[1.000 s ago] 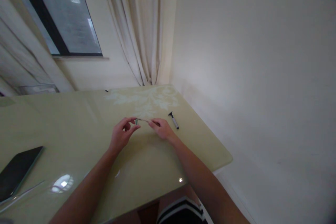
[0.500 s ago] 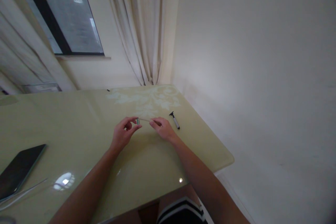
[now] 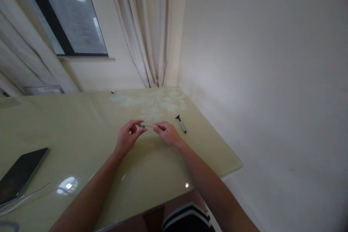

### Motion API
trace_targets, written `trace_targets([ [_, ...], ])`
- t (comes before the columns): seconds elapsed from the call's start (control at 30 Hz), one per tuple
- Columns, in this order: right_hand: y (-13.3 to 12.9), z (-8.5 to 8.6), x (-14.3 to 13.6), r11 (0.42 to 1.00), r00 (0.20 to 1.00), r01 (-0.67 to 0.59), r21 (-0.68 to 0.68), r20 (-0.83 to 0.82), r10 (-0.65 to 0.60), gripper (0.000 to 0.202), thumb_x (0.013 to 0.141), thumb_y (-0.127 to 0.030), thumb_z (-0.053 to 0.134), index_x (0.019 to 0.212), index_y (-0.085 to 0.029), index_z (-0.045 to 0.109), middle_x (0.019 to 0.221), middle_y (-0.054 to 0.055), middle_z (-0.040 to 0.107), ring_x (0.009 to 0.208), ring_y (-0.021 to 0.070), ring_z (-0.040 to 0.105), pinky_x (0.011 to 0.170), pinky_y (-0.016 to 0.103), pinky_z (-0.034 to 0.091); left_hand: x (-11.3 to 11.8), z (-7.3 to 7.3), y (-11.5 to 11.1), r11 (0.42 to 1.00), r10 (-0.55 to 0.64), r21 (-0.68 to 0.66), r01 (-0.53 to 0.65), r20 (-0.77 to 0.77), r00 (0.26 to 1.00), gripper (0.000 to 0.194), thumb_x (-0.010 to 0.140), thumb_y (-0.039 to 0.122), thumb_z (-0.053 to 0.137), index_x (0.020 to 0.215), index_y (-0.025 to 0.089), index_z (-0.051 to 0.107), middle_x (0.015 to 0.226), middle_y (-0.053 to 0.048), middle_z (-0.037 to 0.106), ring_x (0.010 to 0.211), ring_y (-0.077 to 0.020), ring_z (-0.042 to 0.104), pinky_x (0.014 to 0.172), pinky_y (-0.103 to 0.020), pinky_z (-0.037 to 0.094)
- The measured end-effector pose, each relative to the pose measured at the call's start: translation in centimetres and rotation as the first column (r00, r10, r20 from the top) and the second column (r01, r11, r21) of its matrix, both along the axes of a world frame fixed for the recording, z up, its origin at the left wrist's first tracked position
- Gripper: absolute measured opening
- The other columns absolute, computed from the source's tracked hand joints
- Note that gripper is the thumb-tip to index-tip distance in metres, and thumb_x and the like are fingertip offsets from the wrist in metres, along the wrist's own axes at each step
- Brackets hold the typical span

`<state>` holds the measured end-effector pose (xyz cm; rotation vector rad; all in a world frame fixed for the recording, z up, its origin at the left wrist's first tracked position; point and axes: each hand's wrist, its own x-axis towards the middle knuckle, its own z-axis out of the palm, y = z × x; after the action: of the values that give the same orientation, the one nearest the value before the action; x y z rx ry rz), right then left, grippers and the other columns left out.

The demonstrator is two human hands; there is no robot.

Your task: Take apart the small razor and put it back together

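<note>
Between thumb and forefinger, my left hand (image 3: 129,136) holds a small, dark green and silvery piece (image 3: 143,125) by its ends. My right hand (image 3: 167,133) pinches a thin pale stick (image 3: 149,125), whose far tip reaches the small piece and overlaps it. Both hands are above the glossy table, near its middle. Just beyond my right hand lies a razor (image 3: 181,124) with a black head and a grey handle. The details of the small piece are too tiny to make out.
On the yellow-green table (image 3: 67,127), a black tablet (image 3: 23,174) lies at the left, with a white cable (image 3: 24,199) beside it. A wall (image 3: 258,79) borders the table's right side. Curtains (image 3: 152,25) hang behind it.
My right hand has shifted slightly left, and the stick's tip now lies lower across the small piece. My left hand has hardly moved.
</note>
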<state>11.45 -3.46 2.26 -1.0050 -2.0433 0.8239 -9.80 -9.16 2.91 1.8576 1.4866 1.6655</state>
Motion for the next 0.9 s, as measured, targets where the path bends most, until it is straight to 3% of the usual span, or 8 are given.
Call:
trace_targets([
  [0.13, -0.04, 0.17, 0.04, 1.000, 1.000, 0.020, -0.003, 0.005, -0.020, 0.029, 0.099, -0.038, 0.064, 0.114, -0.019, 0.079, 0.092, 0.006, 0.071, 0.081, 0.0165, 0.060, 0.077, 0.028, 0.043, 0.06, 0.05, 0.02, 1.000, 0.008, 0.012, -0.008, 0.003, 1.000, 0.033, 0.078, 0.046, 0.081, 0.099, 0.021, 0.075, 0.077, 0.002, 0.068, 0.053, -0.0082, 0.045, 0.052, -0.021, 0.041],
  [0.27, -0.09, 0.32, 0.10, 0.997, 0.997, -0.080, -0.006, 0.002, 0.080, 0.030, 0.100, -0.040, 0.062, 0.116, -0.021, 0.079, 0.089, 0.005, 0.070, 0.079, 0.0157, 0.058, 0.075, 0.028, 0.042, 0.10, 0.16, -0.04, 1.000, 0.009, 0.018, -0.009, 0.005, 1.000, 0.035, 0.078, 0.046, 0.081, 0.102, 0.021, 0.075, 0.078, 0.002, 0.068, 0.053, -0.0081, 0.045, 0.053, -0.021, 0.041],
  [0.37, -0.06, 0.30, 0.18, 0.999, 0.999, -0.036, 0.000, 0.006, 0.036, 0.031, 0.100, -0.041, 0.062, 0.115, -0.020, 0.079, 0.089, 0.005, 0.069, 0.080, 0.0161, 0.057, 0.076, 0.028, 0.042, 0.01, 0.13, -0.06, 1.000, 0.009, 0.014, -0.009, 0.001, 1.000, 0.034, 0.079, 0.045, 0.081, 0.101, 0.020, 0.075, 0.079, 0.002, 0.068, 0.053, -0.0079, 0.045, 0.053, -0.021, 0.041],
  [0.7, -0.07, 0.32, 0.22, 0.990, 0.992, -0.118, -0.071, -0.052, 0.114, 0.032, 0.099, -0.041, 0.062, 0.114, -0.019, 0.079, 0.095, 0.006, 0.071, 0.082, 0.0168, 0.060, 0.077, 0.028, 0.043, 0.03, 0.25, -0.03, 0.999, 0.018, 0.033, -0.018, 0.002, 1.000, 0.033, 0.080, 0.045, 0.080, 0.101, 0.021, 0.075, 0.079, 0.002, 0.068, 0.053, -0.0078, 0.044, 0.052, -0.021, 0.041],
  [0.9, 0.03, 0.17, 0.35, 0.986, 0.991, -0.132, -0.104, -0.040, 0.128, 0.032, 0.099, -0.042, 0.060, 0.104, -0.017, 0.080, 0.084, 0.003, 0.068, 0.074, 0.0152, 0.054, 0.068, 0.026, 0.038, -0.26, -0.06, 0.06, 0.999, 0.028, 0.024, -0.028, -0.001, 1.000, 0.031, 0.081, 0.042, 0.079, 0.103, 0.021, 0.075, 0.079, 0.002, 0.067, 0.054, -0.0080, 0.045, 0.053, -0.021, 0.040],
])
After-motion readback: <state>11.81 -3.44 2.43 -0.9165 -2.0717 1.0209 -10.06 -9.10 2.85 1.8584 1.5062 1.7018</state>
